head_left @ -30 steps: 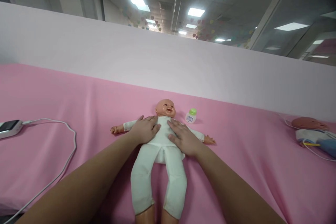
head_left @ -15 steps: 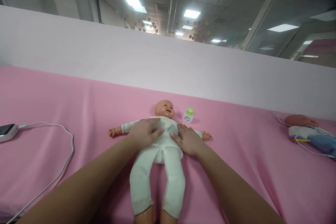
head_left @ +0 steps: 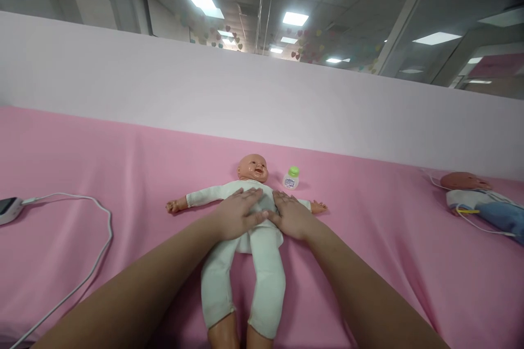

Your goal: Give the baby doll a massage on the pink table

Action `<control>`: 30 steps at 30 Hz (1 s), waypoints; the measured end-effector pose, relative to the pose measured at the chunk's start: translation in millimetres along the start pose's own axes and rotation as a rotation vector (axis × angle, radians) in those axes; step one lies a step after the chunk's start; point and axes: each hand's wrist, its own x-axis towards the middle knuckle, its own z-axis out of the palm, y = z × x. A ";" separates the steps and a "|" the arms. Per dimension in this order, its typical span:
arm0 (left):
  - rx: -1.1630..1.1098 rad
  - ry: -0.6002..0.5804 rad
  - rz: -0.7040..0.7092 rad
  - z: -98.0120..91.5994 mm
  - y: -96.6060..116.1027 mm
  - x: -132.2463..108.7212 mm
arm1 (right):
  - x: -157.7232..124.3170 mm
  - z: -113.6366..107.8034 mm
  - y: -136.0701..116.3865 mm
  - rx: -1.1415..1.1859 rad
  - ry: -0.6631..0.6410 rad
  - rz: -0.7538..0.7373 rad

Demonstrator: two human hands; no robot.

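Note:
A baby doll in white cloth lies face up, arms spread, its bald head at the far end. Flat on the left side of its torso rests my left hand, fingers stretched out. My right hand lies open on the right side of the torso, fingers pointing away from me. The two thumbs come together, or nearly so, over the belly. Beyond my right hand, beside the doll's head, stands a small clear bottle with a green cap. Parts of the doll's chest and belly are hidden under my hands.
Pink cloth covers the table. At the left edge sits a white device with a dark screen and a white cable. A second doll in blue and white, with thin tubing, lies far right. A low white wall runs behind.
My left hand has shifted slightly forward and right on the doll's torso, bringing its thumb to my right thumb. My right hand stays on the torso. The whole view has shifted a little.

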 end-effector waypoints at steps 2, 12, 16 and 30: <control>0.026 0.028 -0.070 0.5 -10.8 6.6 | -1.0 -0.7 -0.3 -0.003 0.001 -0.006; 0.172 0.146 -0.366 4.9 -52.4 9.5 | -15.5 -15.8 -8.0 -0.050 -0.003 -0.007; 0.201 0.132 -0.337 6.5 -52.9 10.7 | -33.5 -24.2 -30.3 -0.046 0.180 -0.174; 0.223 0.154 -0.290 13.4 -61.2 12.3 | -14.8 3.1 -48.4 0.230 -0.007 -0.624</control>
